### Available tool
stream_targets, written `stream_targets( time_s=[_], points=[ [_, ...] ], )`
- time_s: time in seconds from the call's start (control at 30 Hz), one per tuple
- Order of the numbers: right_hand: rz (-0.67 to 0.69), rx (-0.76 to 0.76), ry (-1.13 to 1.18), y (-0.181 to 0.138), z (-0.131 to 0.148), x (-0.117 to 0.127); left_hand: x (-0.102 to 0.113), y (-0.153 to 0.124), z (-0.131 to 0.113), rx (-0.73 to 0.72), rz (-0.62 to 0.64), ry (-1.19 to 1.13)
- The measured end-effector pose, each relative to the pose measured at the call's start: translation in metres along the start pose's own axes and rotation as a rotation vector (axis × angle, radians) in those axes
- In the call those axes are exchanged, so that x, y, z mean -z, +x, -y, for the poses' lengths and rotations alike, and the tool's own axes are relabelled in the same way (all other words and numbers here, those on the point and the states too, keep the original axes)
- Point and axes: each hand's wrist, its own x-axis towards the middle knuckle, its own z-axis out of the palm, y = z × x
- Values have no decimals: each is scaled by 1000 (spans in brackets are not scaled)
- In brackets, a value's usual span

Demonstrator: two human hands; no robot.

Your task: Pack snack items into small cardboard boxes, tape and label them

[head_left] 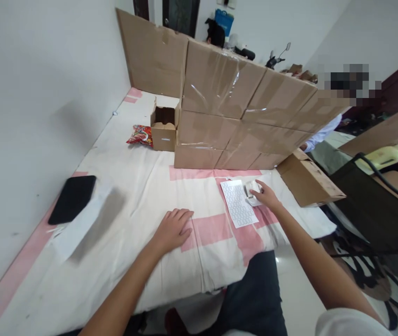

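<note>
On the cloth-covered table [143, 186], my left hand [176, 227] lies palm down with its fingers stretched out, holding nothing. My right hand [263, 192] closes on a small white object [252, 187] whose kind I cannot make out. Beside that object, and partly under or touching it, is a white sheet [238, 205] printed with rows of small outlined shapes, perhaps stickers. The fingertips of the right hand are partly hidden.
Stacked taped cardboard boxes [212, 130] form a wall at the back. An open small carton [164, 135] and a red snack packet [140, 135] stand left of it. A black flat pad [73, 199] and a white paper [80, 228] lie at left. Another open box [307, 179] is at right; a person's sleeve [323, 133] shows behind.
</note>
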Motion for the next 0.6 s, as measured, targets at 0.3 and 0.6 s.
stream_targets(
  time_s=[0.3,0.6],
  points=[
    [92,-135,226,-13,-58,50,0,0,0,6,2,7],
    [6,-78,275,-3,-47,43,4,-1,-5,-8,-5,18]
  ],
)
